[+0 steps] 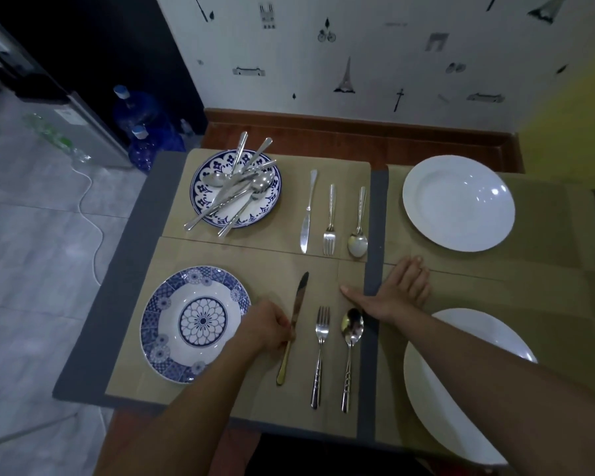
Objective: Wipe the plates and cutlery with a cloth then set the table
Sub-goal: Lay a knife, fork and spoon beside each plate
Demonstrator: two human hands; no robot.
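Observation:
My left hand grips the gold-handled knife at its middle, the knife lying on the near left placemat beside a blue-patterned plate. A fork and a spoon lie to the knife's right. My right hand rests flat and open on the mat edge, holding nothing. A far blue-rimmed plate carries a pile of several loose cutlery pieces. Beside it lie a knife, a fork and a spoon. No cloth is in view.
Two white plates sit on the right mats, one far and one near, partly under my right forearm. The table stands against a patterned wall. Blue water bottles and a white cable lie on the floor at left.

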